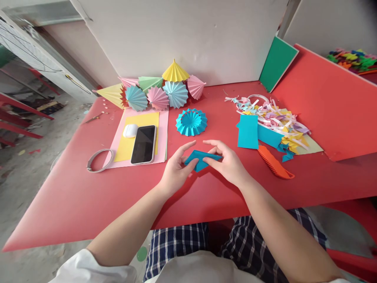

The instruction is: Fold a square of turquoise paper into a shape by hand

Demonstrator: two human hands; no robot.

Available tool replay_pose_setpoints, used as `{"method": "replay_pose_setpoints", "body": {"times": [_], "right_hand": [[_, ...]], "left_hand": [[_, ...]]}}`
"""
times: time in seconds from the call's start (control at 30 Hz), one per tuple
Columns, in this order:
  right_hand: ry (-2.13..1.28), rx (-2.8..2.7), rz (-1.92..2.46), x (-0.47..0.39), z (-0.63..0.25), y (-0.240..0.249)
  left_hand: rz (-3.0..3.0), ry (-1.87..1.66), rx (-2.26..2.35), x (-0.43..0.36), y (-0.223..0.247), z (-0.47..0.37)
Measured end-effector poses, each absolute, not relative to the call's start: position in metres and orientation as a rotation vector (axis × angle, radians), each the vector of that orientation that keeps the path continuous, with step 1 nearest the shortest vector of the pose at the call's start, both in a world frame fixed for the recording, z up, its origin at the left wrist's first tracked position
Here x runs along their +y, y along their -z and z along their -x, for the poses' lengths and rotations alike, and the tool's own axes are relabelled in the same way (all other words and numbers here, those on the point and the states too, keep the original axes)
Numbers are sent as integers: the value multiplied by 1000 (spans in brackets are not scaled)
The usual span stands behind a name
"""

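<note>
A folded blue paper [200, 162] is held up over the near middle of the red table. My left hand [181, 162] pinches its left side, thumb on top and index finger raised. My right hand [224, 160] pinches the right side in the same manner. Just beyond them lies a round, pleated blue paper piece [191, 122]. Flat blue paper [247, 131] rests to the right, with an orange comb-like tool [275, 163] close by.
Pleated paper umbrellas [174, 92] stand at the back against a white board. On the left are a phone [143, 144], a white case [130, 131] and a ring-shaped band [100, 160]. Paper scraps [273, 114] pile up at the right, beside a leaning red board [332, 114].
</note>
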State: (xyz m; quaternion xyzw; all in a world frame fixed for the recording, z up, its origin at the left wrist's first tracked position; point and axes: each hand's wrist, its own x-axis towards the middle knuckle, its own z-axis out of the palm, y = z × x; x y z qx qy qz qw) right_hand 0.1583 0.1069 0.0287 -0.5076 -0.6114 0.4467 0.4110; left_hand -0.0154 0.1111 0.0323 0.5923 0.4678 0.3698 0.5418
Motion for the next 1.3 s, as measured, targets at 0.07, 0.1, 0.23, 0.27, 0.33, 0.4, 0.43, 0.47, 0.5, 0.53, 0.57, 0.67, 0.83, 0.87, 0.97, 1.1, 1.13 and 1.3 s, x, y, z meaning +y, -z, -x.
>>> {"method": "replay_pose_setpoints", "body": {"times": [0.07, 0.1, 0.23, 0.27, 0.33, 0.4, 0.43, 0.47, 0.5, 0.53, 0.57, 0.67, 0.83, 0.87, 0.97, 1.1, 1.13, 1.3], "right_hand": [[-1115, -1548, 1280, 108, -161, -28], [-1110, -1546, 1283, 109, -163, -28], [-1104, -1508, 1308, 112, -172, -28], [-1108, -1498, 1311, 113, -174, -29], [-1133, -1485, 1309, 114, -177, -31], [-1161, -1481, 1301, 114, -179, -32], [-1170, -1483, 1299, 114, -180, -33], [-1176, -1486, 1299, 114, -180, -33], [-1178, -1490, 1301, 114, -181, -33], [-1181, -1497, 1306, 114, -181, -33], [-1189, -1511, 1316, 114, -182, -32], [-1202, -1570, 1364, 113, -181, -32], [-1191, -1634, 1356, 113, -172, -30], [-1191, -1643, 1350, 112, -170, -30], [-1180, -1661, 1350, 112, -167, -29], [-1184, -1714, 1350, 111, -168, -29], [-1184, -1729, 1353, 111, -169, -29], [-1175, -1746, 1384, 110, -166, -28]], "left_hand": [[-1411, -894, 1132, 112, -33, 16], [-1410, -902, 1148, 112, -34, 16], [-1412, -930, 1181, 115, -35, 18], [-1417, -936, 1181, 116, -35, 18], [-1428, -948, 1189, 117, -35, 18], [-1427, -954, 1197, 117, -35, 19], [-1423, -952, 1196, 117, -35, 19], [-1419, -948, 1194, 118, -34, 19], [-1418, -945, 1192, 118, -34, 19], [-1423, -944, 1194, 118, -34, 20], [-1434, -943, 1199, 118, -34, 20], [-1482, -920, 1210, 116, -34, 20], [-1563, -841, 1166, 112, -32, 18], [-1574, -837, 1159, 112, -31, 18], [-1596, -838, 1158, 111, -30, 17], [-1615, -842, 1182, 110, -30, 17], [-1615, -843, 1188, 110, -30, 17], [-1522, -859, 1201, 110, -32, 13]]}}
